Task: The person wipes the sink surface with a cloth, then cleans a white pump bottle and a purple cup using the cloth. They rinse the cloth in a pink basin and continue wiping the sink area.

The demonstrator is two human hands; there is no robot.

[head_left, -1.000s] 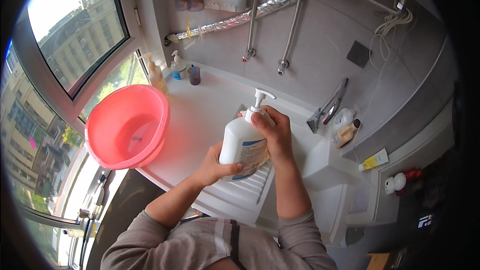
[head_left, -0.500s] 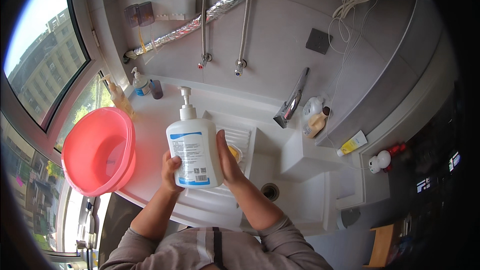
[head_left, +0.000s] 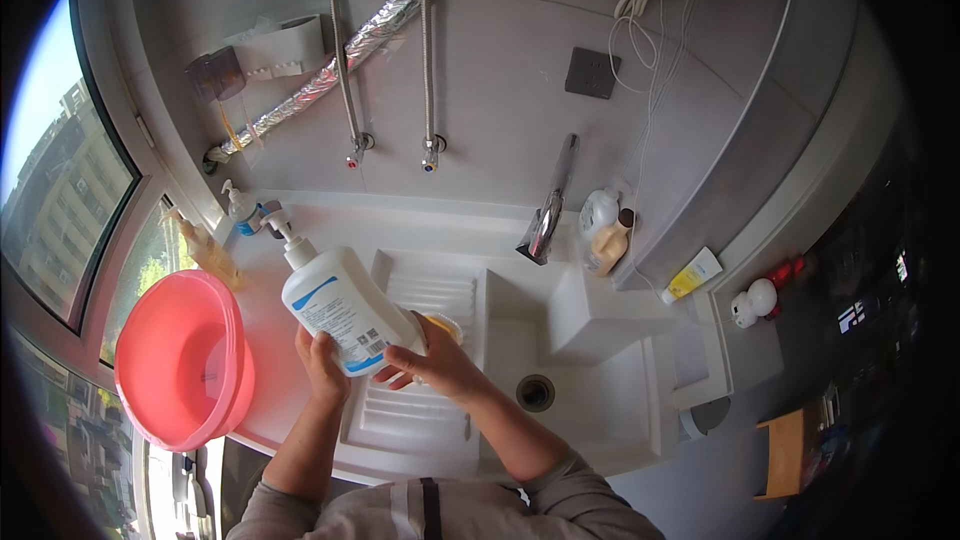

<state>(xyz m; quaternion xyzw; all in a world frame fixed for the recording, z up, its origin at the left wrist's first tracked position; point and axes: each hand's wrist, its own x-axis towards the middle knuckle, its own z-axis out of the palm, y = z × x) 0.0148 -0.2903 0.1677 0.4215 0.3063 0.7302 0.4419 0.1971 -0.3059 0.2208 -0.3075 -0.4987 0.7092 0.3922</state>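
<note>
A large white pump bottle with a blue-edged printed label hangs above the ribbed washboard side of the white sink, its pump head tilted toward the upper left. My left hand grips its lower left side, thumb on the label. My right hand holds the bottom right corner, fingers partly under the base and thumb at its edge. Behind the right hand, a yellow item in a dish is mostly hidden on the washboard.
Pink basins stand at the left by the window. Smaller pump bottles line the back left corner. A chrome faucet rises behind the sink basin. A beige bottle and yellow-white tube sit at the right.
The bottle has tipped to the left and moved slightly left. My right hand has shifted from its right side down to the bottom corner. The whole view has shifted too.
</note>
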